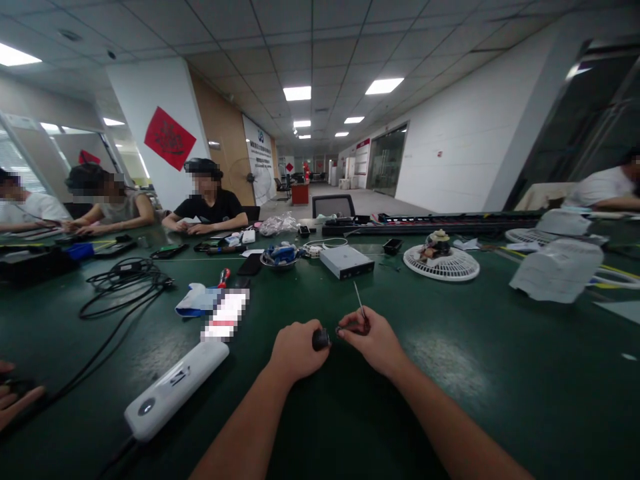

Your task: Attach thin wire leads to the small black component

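My left hand (297, 350) is closed around a small black cylindrical part (321, 339), whose end faces right. Just across a narrow gap, my right hand (377, 343) pinches a tiny dark piece (339, 329) between thumb and fingertip. A thin screwdriver (359, 298) is also tucked in the fingers of that hand, its metal shaft pointing up and away; its handle is mostly hidden. Both hands are low over the green tabletop (320, 413). Beyond them lies a silver optical drive (347, 260).
Left are a white power strip (177, 390), a lit phone (226, 315), a blue-white cloth (197, 300) and coiled black cable (125, 283). A fan grille (441, 263) and white plastic housing (557, 270) stand right. Another person's hand (17, 397) shows at far left; several people sit around.
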A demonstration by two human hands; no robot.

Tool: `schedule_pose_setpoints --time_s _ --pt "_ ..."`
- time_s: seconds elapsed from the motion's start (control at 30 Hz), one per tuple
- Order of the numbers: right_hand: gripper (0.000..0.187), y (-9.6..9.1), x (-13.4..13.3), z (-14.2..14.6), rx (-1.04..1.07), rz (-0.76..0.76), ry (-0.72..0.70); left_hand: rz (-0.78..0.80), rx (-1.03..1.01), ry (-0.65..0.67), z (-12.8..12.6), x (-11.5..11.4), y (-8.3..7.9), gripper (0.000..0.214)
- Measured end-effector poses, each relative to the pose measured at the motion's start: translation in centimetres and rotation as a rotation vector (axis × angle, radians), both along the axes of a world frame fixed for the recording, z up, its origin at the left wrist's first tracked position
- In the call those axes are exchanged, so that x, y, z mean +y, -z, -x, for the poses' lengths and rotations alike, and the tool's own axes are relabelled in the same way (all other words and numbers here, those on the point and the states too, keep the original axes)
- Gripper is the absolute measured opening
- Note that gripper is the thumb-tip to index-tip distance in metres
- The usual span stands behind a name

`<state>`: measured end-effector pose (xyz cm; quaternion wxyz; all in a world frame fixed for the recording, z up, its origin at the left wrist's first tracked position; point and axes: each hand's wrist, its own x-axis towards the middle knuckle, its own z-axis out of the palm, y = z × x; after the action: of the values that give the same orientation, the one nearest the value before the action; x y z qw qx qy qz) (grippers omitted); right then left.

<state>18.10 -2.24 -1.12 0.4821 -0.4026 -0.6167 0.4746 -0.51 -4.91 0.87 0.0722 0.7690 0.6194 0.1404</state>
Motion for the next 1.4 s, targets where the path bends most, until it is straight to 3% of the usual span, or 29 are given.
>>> schedule_pose_setpoints --time_s 0.3,0.6,0.73,1.0,1.2,1.3,1.4 --pt "0.037 -0.7 -0.9 0.2 -0.19 -0.109 -0.016 0.029 0.013 0.106 -0.2 -0.3 0.1 0.028" --pt "0.038 -0.2 -0.5 -0.1 -0.342 -0.157 0.024 0.004 0.075 0.191 -0.5 -0.5 -0.2 0.027" --pt "0.035 -0.2 -0.7 -0.4 -0.468 -0.181 -0.024 -0.006 0.077 0.215 -0.6 -0.7 -0.4 0.025" --pt "0.026 -0.8 -1.0 -0.2 -0.65 -0.318 0.008 -0.032 0.005 0.138 -0.8 -0.5 -0.2 0.02" --pt "0.011 -1.1 -0.6 -0.9 -0.688 -0.345 0.15 -0.036 -0.095 -0.013 -0.2 0.8 0.5 0.023" --pt "0.014 -1.2 -0.3 -1.3 -0.638 -0.403 0.128 -0.069 -0.167 -0.086 0.5 1.7 1.1 0.03" --pt "0.016 -1.3 -0.1 -1.5 -0.609 -0.441 0.079 -0.095 -0.191 -0.072 0.9 2.3 1.5 0.03"
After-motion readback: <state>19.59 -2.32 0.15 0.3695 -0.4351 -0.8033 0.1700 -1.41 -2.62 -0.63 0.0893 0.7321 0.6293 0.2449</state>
